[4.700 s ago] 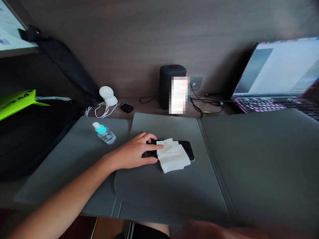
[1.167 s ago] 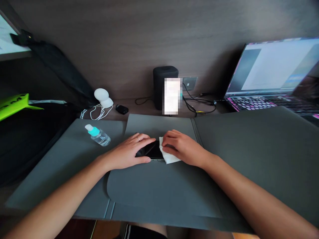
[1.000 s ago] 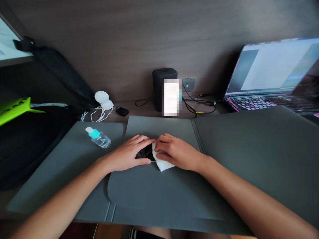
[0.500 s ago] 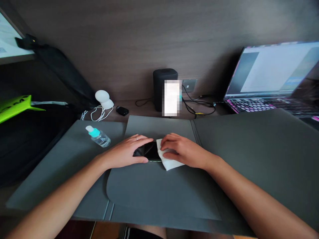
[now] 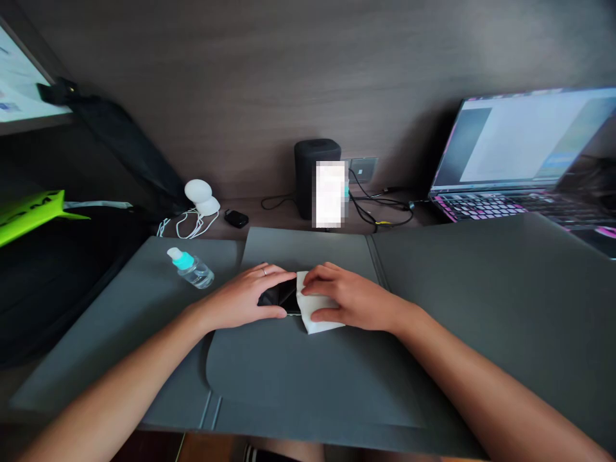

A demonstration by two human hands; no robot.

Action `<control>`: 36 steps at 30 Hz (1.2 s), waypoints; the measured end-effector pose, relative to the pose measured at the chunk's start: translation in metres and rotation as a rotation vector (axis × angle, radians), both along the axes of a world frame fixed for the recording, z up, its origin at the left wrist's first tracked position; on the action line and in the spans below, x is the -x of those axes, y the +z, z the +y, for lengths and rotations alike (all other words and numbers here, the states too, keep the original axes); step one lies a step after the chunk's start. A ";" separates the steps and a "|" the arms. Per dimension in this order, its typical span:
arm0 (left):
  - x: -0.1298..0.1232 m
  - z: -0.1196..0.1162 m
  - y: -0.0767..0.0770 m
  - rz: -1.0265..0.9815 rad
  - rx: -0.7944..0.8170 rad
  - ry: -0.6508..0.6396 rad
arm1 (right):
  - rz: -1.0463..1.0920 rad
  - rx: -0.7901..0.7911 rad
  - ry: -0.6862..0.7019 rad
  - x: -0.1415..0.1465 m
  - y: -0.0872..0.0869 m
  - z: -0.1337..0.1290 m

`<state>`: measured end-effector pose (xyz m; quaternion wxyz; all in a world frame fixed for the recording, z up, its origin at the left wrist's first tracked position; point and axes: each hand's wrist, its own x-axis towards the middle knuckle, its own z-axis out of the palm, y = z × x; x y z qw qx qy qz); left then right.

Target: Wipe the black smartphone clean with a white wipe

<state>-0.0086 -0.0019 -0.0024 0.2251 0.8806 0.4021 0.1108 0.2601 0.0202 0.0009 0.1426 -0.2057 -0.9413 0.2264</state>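
Observation:
A dark smartphone (image 5: 287,296) lies flat on the grey desk mat (image 5: 308,378), its glossy screen facing up. My left hand (image 5: 245,294) grips its left end, thumb on the near edge and fingers on the far edge. A folded white cloth or tissue (image 5: 315,314) covers the phone's right part. My right hand (image 5: 353,296) presses on that white piece with bent fingers, the thumb nearest me. The phone's right end is hidden under the white piece and the hand. Left of my left hand, a clear spray bottle (image 5: 196,273) with a turquoise collar lies on its side.
Behind the mat stand a black speaker (image 5: 304,179), a white camera-like device (image 5: 198,191) with a white cord, and a small black object (image 5: 236,219). Black cables (image 5: 380,208) trail toward an open laptop (image 5: 524,147) at right. A black bag (image 5: 72,276) sits at left.
My right hand has slid the white piece slightly left over the phone, covering more of the screen. My left hand keeps its hold. The view has tilted a little.

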 end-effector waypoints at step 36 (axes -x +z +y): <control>-0.002 0.000 0.000 -0.014 -0.019 0.008 | 0.104 0.022 0.065 0.017 -0.004 0.004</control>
